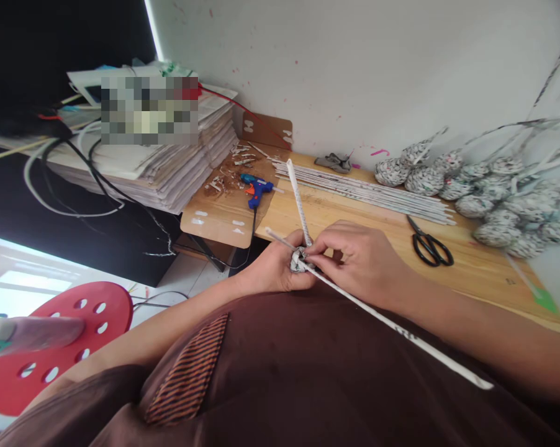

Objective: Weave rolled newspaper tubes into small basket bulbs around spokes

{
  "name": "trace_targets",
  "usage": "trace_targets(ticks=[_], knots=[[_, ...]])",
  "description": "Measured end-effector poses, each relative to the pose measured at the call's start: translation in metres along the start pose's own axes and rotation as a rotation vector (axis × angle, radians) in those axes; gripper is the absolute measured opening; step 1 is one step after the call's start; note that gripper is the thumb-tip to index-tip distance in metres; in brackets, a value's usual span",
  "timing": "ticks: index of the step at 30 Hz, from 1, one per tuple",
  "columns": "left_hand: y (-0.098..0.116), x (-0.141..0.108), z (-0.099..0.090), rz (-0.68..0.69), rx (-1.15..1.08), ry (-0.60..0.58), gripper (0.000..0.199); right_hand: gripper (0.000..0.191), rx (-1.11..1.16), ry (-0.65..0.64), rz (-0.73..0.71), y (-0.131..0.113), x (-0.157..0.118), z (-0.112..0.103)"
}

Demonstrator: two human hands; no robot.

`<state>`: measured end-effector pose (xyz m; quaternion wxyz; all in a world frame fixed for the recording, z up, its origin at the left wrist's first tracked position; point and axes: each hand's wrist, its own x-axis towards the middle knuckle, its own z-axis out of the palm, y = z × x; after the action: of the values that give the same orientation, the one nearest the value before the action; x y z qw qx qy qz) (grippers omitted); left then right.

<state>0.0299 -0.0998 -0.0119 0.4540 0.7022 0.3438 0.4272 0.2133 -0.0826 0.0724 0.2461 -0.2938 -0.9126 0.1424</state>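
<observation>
A small woven ball of rolled paper (298,261) sits in my left hand (280,267), whose fingers wrap round it from the left and below. My right hand (359,257) pinches at the top of the ball with thumb and forefinger, at a paper strand there. One rolled paper tube (298,202) sticks up and away from the ball toward the wall. A longer white paper tube (396,326) runs from it down to the right across my brown clothing. A short thin tube end (279,238) points out to the left.
On the wooden table (377,217) lie black scissors (429,243), a row of paper tubes (368,191) and a blue glue gun (256,189) on cardboard. Several woven paper bulbs (475,186) are heaped at right. Stacked paper (168,180) and a red stool (75,354) are at left.
</observation>
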Motion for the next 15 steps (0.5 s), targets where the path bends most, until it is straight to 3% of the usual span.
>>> trace_targets(ticks=[3, 10, 15], knots=[[0.002, 0.001, 0.001, 0.021, 0.041, -0.019, 0.033, 0.009, 0.005, -0.062, 0.024, 0.0, 0.008, -0.003], [0.011, 0.004, -0.002, 0.077, 0.083, 0.014, 0.027, 0.021, -0.013, -0.353, -0.109, 0.0, 0.011, -0.019], [0.016, 0.005, -0.007, 0.144, 0.15, 0.037, 0.029, 0.026, -0.027, -0.242, -0.213, 0.002, 0.003, -0.03]])
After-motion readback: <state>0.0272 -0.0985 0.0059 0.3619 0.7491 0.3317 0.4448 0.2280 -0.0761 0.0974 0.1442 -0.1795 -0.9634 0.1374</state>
